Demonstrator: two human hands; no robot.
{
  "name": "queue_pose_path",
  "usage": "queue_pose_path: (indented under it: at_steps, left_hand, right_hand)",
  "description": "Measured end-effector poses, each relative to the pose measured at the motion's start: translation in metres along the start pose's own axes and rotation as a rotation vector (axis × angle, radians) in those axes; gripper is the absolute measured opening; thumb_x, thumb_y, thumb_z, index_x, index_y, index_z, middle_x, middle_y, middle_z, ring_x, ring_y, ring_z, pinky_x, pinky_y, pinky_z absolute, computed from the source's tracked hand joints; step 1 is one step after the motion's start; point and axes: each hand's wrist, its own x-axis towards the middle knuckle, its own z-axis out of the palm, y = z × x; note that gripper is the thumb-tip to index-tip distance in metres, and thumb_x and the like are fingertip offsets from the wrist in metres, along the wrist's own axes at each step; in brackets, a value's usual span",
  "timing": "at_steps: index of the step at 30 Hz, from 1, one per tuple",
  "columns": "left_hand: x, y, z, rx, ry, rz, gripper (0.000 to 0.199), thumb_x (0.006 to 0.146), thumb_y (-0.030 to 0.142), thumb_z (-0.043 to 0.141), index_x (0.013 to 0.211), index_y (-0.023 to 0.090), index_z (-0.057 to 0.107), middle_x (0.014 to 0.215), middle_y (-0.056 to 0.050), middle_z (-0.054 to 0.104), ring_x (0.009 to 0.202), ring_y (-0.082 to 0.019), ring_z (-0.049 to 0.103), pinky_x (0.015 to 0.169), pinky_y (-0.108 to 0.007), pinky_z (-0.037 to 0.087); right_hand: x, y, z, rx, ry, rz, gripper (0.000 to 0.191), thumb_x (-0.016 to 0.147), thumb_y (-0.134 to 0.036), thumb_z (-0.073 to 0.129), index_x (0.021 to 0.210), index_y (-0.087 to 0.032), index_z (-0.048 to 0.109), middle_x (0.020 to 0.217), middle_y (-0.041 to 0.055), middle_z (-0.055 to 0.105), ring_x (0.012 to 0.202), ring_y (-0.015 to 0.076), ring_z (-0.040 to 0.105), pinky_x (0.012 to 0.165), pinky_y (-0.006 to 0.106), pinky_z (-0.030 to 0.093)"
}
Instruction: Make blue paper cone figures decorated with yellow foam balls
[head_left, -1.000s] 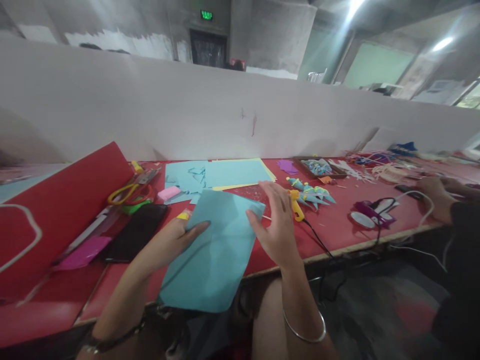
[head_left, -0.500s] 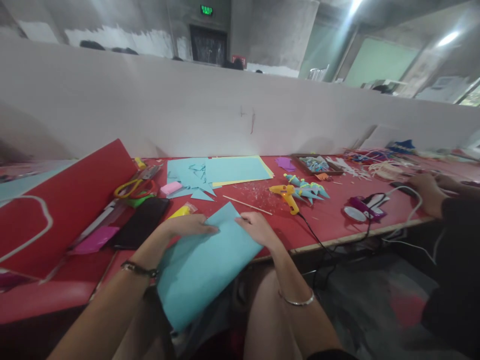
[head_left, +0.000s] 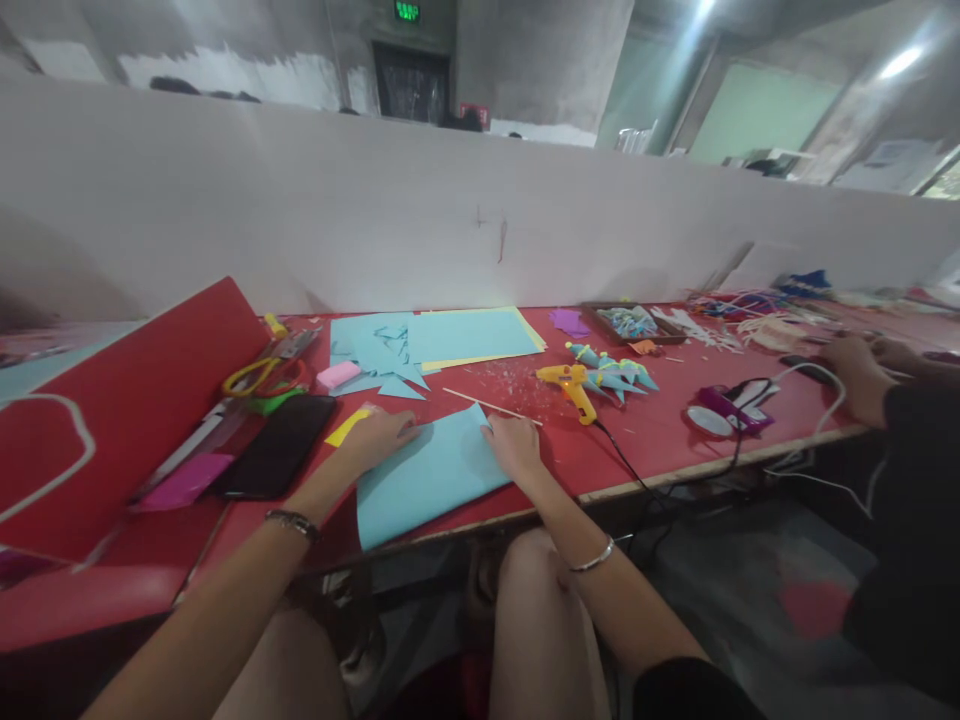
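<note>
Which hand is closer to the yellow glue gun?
Right. The right hand is left of the glue gun, at the blue paper's edge; the left hand is farther left.

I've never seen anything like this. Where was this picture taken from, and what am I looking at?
There is no machine here: these are a person's bare hands, seen from a camera worn on that person's head. The left hand and right hand both touch a light-blue paper sheet; whether they pinch or press it is unclear. Around it on the red table lie a black phone, a thin stick, a yellow glue gun and some blue cones. At the far right are another person's hands.
</note>
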Motion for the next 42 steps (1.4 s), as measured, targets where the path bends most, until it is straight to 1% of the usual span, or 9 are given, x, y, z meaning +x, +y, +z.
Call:
queue_pose_path:
  at_steps: [4, 6, 9, 12, 22, 26, 30, 35, 42]
  left_hand:
    - [-0.006, 0.023, 0.004, 0.079, 0.099, 0.037, 0.030, 0.085, 0.020, 0.033, 0.105, 0.009, 0.053, 0.103, -0.019, 0.058, 0.098, -0.028, 0.053, 0.080, -0.041, 0.039]
    - [-0.011, 0.044, 0.009, 0.072, 0.105, 0.122, 0.032, 0.084, 0.014, 0.033, 0.111, 0.012, 0.050, 0.116, -0.017, 0.053, 0.109, -0.026, 0.047, 0.088, -0.040, 0.037]
    - [-0.018, 0.074, 0.022, 0.026, 0.051, 0.312, 0.036, 0.082, 0.023, 0.045, 0.119, 0.021, 0.046, 0.129, -0.007, 0.046, 0.118, -0.019, 0.041, 0.096, -0.032, 0.035]
    - [-0.026, 0.087, 0.034, -0.036, 0.051, 0.400, 0.039, 0.087, 0.028, 0.038, 0.123, 0.017, 0.043, 0.130, -0.011, 0.044, 0.122, -0.023, 0.037, 0.100, -0.041, 0.031]
    - [-0.049, 0.058, 0.033, -0.025, 0.062, 0.393, 0.041, 0.085, 0.028, 0.041, 0.126, 0.023, 0.043, 0.135, -0.008, 0.040, 0.123, -0.023, 0.036, 0.099, -0.043, 0.031]
    - [-0.039, 0.057, 0.029, 0.017, 0.030, 0.504, 0.039, 0.085, 0.020, 0.040, 0.122, 0.028, 0.047, 0.131, -0.007, 0.045, 0.115, -0.020, 0.045, 0.095, -0.038, 0.036]
    - [-0.039, 0.058, 0.022, 0.008, 0.017, 0.601, 0.034, 0.087, 0.030, 0.038, 0.120, 0.034, 0.048, 0.130, -0.002, 0.047, 0.120, -0.018, 0.040, 0.103, -0.040, 0.025]
    - [-0.058, 0.043, 0.012, 0.004, -0.045, 0.648, 0.046, 0.086, 0.045, 0.036, 0.130, 0.037, 0.032, 0.138, 0.000, 0.037, 0.127, -0.019, 0.031, 0.107, -0.043, 0.010]
    - [-0.099, 0.003, 0.015, 0.069, -0.030, 0.546, 0.053, 0.082, 0.047, 0.043, 0.131, 0.040, 0.027, 0.138, 0.002, 0.036, 0.125, -0.020, 0.035, 0.104, -0.039, 0.021]
  right_hand:
    - [0.002, -0.006, 0.003, -0.056, 0.021, 0.007, 0.028, 0.088, -0.028, 0.037, 0.090, -0.014, 0.061, 0.085, 0.0144, 0.067, 0.083, 0.0215, 0.063, 0.076, 0.033, 0.038]
    - [0.001, -0.007, 0.004, -0.075, 0.026, 0.014, 0.029, 0.088, -0.029, 0.035, 0.092, -0.013, 0.060, 0.085, 0.0154, 0.067, 0.083, 0.0227, 0.063, 0.076, 0.034, 0.039]
    - [0.000, -0.007, 0.004, -0.094, 0.025, 0.009, 0.032, 0.090, -0.028, 0.032, 0.096, -0.013, 0.058, 0.084, 0.0159, 0.067, 0.083, 0.0230, 0.064, 0.077, 0.035, 0.039]
    - [-0.001, -0.007, 0.004, -0.104, 0.016, 0.000, 0.032, 0.090, -0.027, 0.030, 0.097, -0.013, 0.058, 0.084, 0.0150, 0.067, 0.082, 0.0224, 0.064, 0.077, 0.034, 0.039]
    - [0.002, -0.008, 0.003, -0.090, 0.024, 0.045, 0.031, 0.089, -0.027, 0.033, 0.093, -0.014, 0.061, 0.083, 0.0144, 0.068, 0.082, 0.0217, 0.064, 0.076, 0.033, 0.040]
    - [0.008, -0.006, 0.004, -0.079, 0.040, 0.072, 0.029, 0.089, -0.027, 0.035, 0.094, -0.016, 0.061, 0.084, 0.0126, 0.068, 0.081, 0.0211, 0.064, 0.073, 0.032, 0.042]
    - [0.011, -0.004, 0.004, -0.073, 0.045, 0.066, 0.028, 0.088, -0.027, 0.037, 0.093, -0.016, 0.062, 0.084, 0.0121, 0.068, 0.081, 0.0199, 0.064, 0.072, 0.029, 0.042]
    - [0.010, -0.003, 0.002, -0.084, 0.024, 0.051, 0.028, 0.088, -0.026, 0.036, 0.094, -0.017, 0.062, 0.086, 0.0118, 0.068, 0.082, 0.0201, 0.064, 0.072, 0.029, 0.043]
    - [0.012, -0.001, 0.001, -0.100, -0.032, 0.032, 0.030, 0.089, -0.026, 0.034, 0.098, -0.017, 0.061, 0.087, 0.0124, 0.068, 0.083, 0.0194, 0.064, 0.072, 0.029, 0.042]
